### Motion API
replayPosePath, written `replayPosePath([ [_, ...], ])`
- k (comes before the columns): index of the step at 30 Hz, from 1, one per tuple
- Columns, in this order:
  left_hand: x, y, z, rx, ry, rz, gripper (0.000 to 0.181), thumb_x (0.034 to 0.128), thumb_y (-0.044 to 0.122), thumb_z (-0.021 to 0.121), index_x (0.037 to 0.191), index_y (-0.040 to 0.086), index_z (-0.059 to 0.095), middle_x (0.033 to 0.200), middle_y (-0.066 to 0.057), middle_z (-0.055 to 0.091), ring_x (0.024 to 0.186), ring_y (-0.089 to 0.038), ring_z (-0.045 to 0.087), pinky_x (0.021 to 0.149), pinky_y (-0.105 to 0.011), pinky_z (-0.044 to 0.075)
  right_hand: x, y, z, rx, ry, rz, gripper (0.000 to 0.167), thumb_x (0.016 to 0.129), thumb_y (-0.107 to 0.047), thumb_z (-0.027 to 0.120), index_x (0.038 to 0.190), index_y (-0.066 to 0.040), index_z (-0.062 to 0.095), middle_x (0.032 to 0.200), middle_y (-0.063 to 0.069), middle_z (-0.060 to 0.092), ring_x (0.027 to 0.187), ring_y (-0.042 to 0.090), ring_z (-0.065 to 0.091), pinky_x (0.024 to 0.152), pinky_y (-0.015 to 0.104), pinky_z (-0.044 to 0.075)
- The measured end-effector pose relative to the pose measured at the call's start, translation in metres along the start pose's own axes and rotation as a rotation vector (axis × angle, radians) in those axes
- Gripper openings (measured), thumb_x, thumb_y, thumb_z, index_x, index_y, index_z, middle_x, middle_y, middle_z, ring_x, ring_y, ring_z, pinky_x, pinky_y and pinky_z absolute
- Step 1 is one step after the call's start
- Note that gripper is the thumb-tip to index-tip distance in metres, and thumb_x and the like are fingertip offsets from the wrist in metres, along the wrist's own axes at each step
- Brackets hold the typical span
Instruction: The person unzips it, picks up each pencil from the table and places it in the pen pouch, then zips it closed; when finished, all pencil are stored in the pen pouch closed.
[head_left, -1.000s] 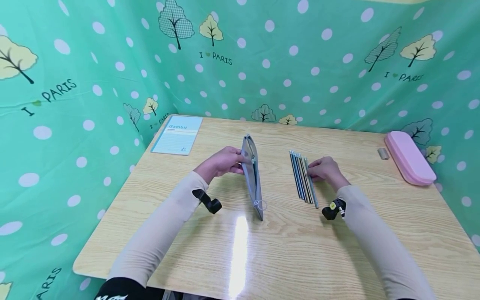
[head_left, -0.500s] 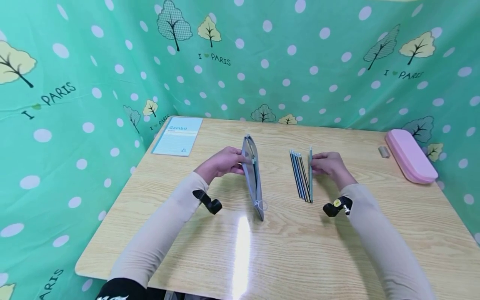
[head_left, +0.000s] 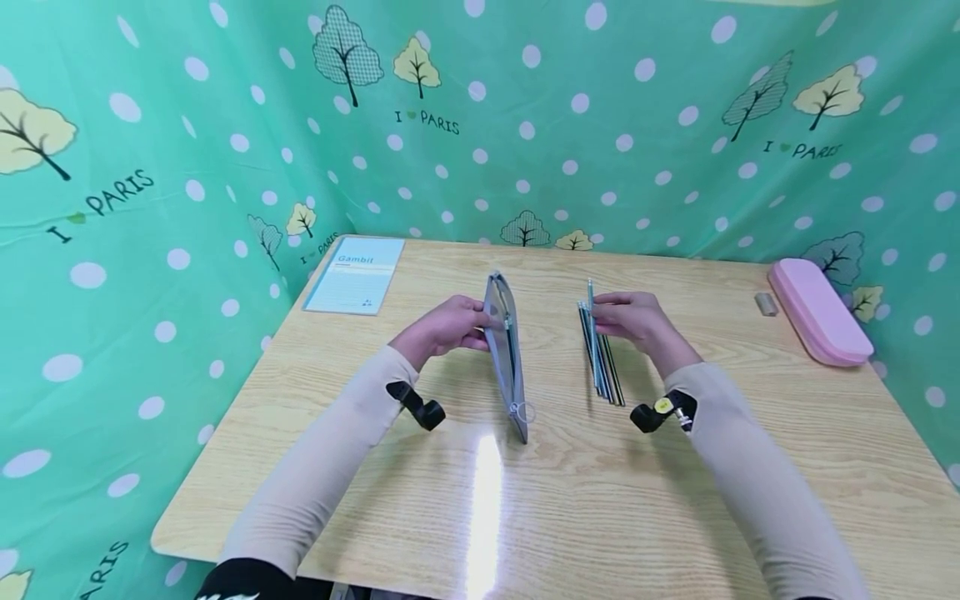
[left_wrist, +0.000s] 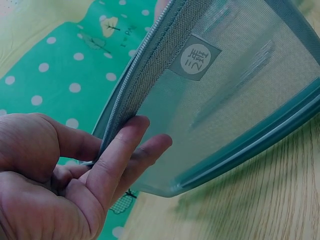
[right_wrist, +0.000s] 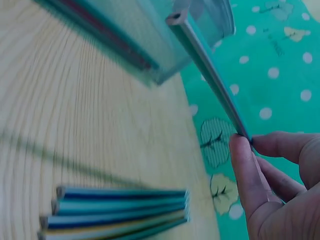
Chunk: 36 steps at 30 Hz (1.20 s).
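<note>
Gripped at zipped edge by left hand [head_left: 450, 323], thumb and fingers nearly meeting: mesh pouch [left_wrist: 225, 107], middle of desk [head_left: 600, 508], bottom perhaps touching. Pinched by right hand [head_left: 636, 318], raised over pencil row [right_wrist: 120, 209] right of middle: single pencil [right_wrist: 209, 67]. At far left corner, notebook [head_left: 354, 275]; by far right corner, pink case [head_left: 820, 312], eraser [head_left: 766, 304].

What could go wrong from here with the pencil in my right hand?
The pencil is pinched near one end by the right hand, so it might swing or slip. The mesh zipper pouch shows only a narrow opening, so the pencil's free end could snag on the zipper. The left hand holds the pouch on edge; if that grip loosens, it may tip.
</note>
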<state>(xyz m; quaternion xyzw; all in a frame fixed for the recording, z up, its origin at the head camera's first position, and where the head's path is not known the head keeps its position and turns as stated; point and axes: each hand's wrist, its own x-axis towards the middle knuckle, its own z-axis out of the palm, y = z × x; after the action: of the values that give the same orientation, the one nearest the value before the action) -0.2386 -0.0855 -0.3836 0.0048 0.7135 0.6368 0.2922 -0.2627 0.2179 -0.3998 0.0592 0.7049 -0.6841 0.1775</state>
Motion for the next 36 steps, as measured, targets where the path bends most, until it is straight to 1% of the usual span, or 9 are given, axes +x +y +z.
replayPosePath([
  [7, -0.001, 0.000, 0.000, 0.005, 0.001, -0.003, 0.035, 0.1064, 0.003, 0.051, 0.136, -0.015, 0.054, 0.103, -0.016, 0.069, 0.080, -0.016, 0.070, 0.064, -0.018, 0.062, -0.006, -0.009, 0.020, 0.016, -0.051, -0.019, 0.050, 0.099, 0.007, 0.059, 0.144, 0.019, 0.042, 0.084, 0.001, 0.071, 0.073, 0.009, 0.073, 0.071, 0.016, 0.063],
  [14, 0.000, -0.001, 0.001, 0.005, -0.011, 0.004, 0.033, 0.1067, 0.003, 0.050, 0.134, -0.016, 0.054, 0.096, -0.013, 0.069, 0.074, -0.013, 0.070, 0.062, -0.017, 0.062, -0.014, -0.015, 0.039, 0.016, -0.091, -0.029, 0.050, 0.100, 0.006, 0.059, 0.145, 0.018, 0.041, 0.084, 0.000, 0.071, 0.078, 0.010, 0.074, 0.076, 0.019, 0.064],
  [19, -0.001, -0.001, 0.001, -0.002, -0.003, -0.002, 0.035, 0.1062, 0.002, 0.050, 0.136, -0.016, 0.053, 0.110, -0.022, 0.068, 0.081, -0.017, 0.071, 0.064, -0.018, 0.062, -0.017, -0.019, 0.057, 0.017, -0.116, -0.046, 0.048, 0.100, 0.007, 0.058, 0.144, 0.019, 0.043, 0.084, -0.001, 0.070, 0.078, 0.010, 0.073, 0.077, 0.019, 0.064],
  [23, -0.001, -0.001, 0.001, -0.008, -0.001, -0.009, 0.037, 0.1058, 0.001, 0.050, 0.139, -0.016, 0.051, 0.123, -0.029, 0.063, 0.089, -0.022, 0.071, 0.066, -0.018, 0.063, -0.019, -0.022, 0.073, 0.020, -0.130, -0.043, 0.046, 0.100, 0.007, 0.059, 0.142, 0.018, 0.046, 0.086, 0.003, 0.071, 0.077, 0.011, 0.072, 0.077, 0.020, 0.064],
  [26, 0.000, -0.001, 0.002, -0.001, -0.007, -0.010, 0.037, 0.1058, 0.001, 0.050, 0.138, -0.015, 0.052, 0.124, -0.029, 0.063, 0.094, -0.024, 0.070, 0.068, -0.018, 0.063, -0.021, -0.023, 0.083, 0.019, -0.136, -0.046, 0.045, 0.099, 0.007, 0.060, 0.141, 0.018, 0.047, 0.088, 0.005, 0.070, 0.077, 0.012, 0.072, 0.076, 0.021, 0.065],
  [29, 0.000, -0.001, 0.002, 0.006, -0.007, -0.008, 0.037, 0.1057, 0.001, 0.050, 0.139, -0.015, 0.052, 0.119, -0.025, 0.065, 0.095, -0.024, 0.070, 0.070, -0.019, 0.064, -0.023, -0.025, 0.092, 0.013, -0.144, -0.060, 0.044, 0.099, 0.007, 0.061, 0.140, 0.018, 0.049, 0.089, 0.006, 0.070, 0.075, 0.011, 0.072, 0.076, 0.023, 0.065],
  [32, -0.001, -0.001, 0.001, 0.015, -0.011, 0.003, 0.037, 0.1060, 0.002, 0.049, 0.138, -0.015, 0.052, 0.119, -0.023, 0.066, 0.096, -0.023, 0.070, 0.074, -0.021, 0.064, -0.024, -0.027, 0.099, 0.017, -0.150, -0.071, 0.044, 0.098, 0.007, 0.062, 0.139, 0.018, 0.050, 0.098, 0.014, 0.073, 0.074, 0.012, 0.073, 0.078, 0.025, 0.066],
  [34, -0.001, -0.001, 0.001, 0.021, -0.011, 0.005, 0.036, 0.1065, 0.002, 0.048, 0.139, -0.015, 0.052, 0.123, -0.026, 0.065, 0.097, -0.023, 0.070, 0.075, -0.021, 0.064, -0.025, -0.028, 0.103, 0.018, -0.148, -0.069, 0.044, 0.097, 0.007, 0.063, 0.138, 0.017, 0.052, 0.108, 0.025, 0.072, 0.076, 0.014, 0.074, 0.079, 0.027, 0.066],
  [36, -0.002, -0.001, 0.001, 0.024, -0.012, 0.005, 0.036, 0.1068, 0.002, 0.047, 0.139, -0.014, 0.053, 0.128, -0.029, 0.063, 0.098, -0.023, 0.070, 0.076, -0.021, 0.064, -0.026, -0.029, 0.106, 0.011, -0.145, -0.065, 0.044, 0.097, 0.006, 0.063, 0.138, 0.016, 0.052, 0.121, 0.033, 0.067, 0.077, 0.015, 0.074, 0.080, 0.028, 0.066],
])
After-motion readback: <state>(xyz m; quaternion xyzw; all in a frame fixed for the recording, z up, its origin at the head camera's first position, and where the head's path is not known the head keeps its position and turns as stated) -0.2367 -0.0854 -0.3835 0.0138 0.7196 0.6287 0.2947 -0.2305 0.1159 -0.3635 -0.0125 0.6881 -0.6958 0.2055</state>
